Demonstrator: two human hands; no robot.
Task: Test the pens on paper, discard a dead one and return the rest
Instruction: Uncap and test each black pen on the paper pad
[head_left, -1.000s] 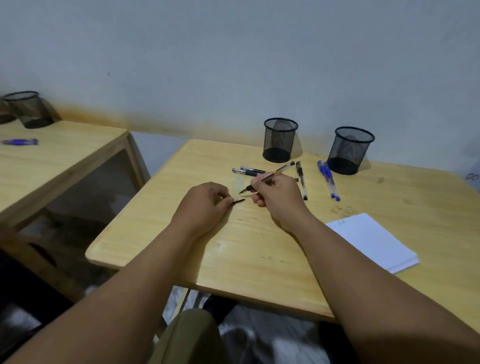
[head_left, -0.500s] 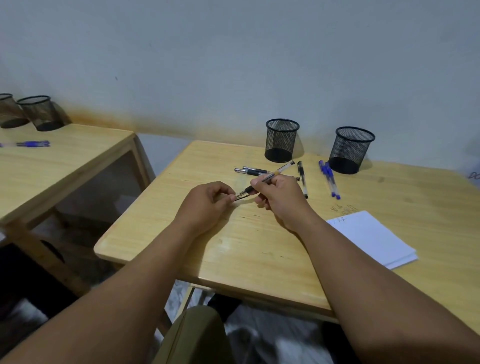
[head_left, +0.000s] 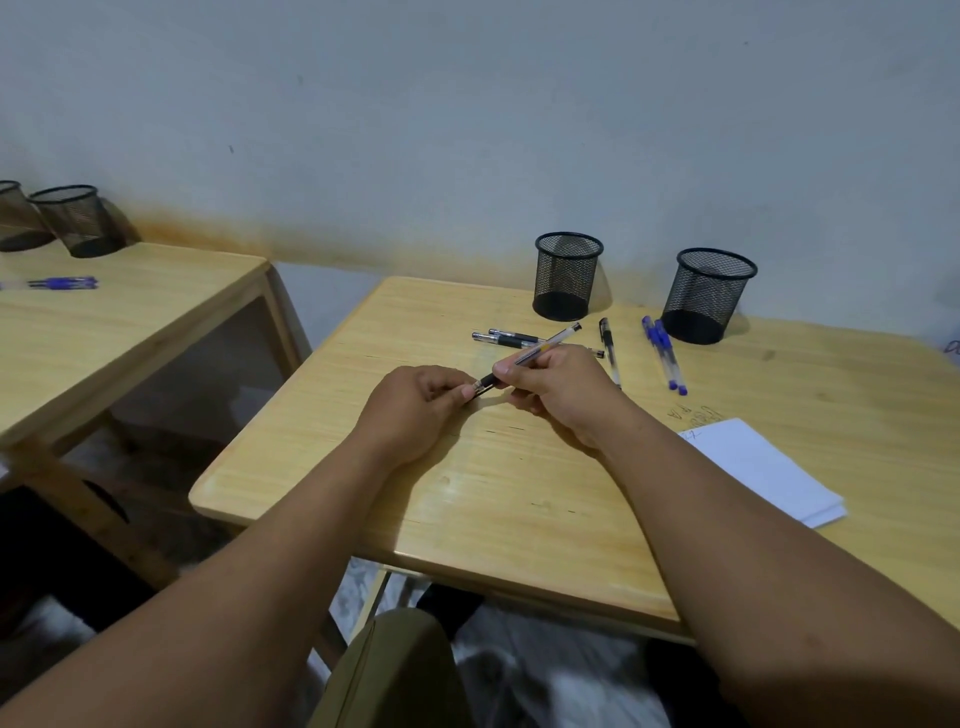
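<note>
My right hand (head_left: 558, 387) pinches the pen (head_left: 530, 356) at its barrel above the desk (head_left: 519, 493); my left hand (head_left: 415, 410) pinches its cap end. The pen looks light, stiff and a little slippery, so I would grip at the rubber part. The paper (head_left: 763, 473) lies near on the right, with free room between.

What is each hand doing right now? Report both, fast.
Left hand: pinches the tip end of the clear-barrelled black pen; whether on a cap cannot be told.
Right hand: grips that pen's barrel.
</note>
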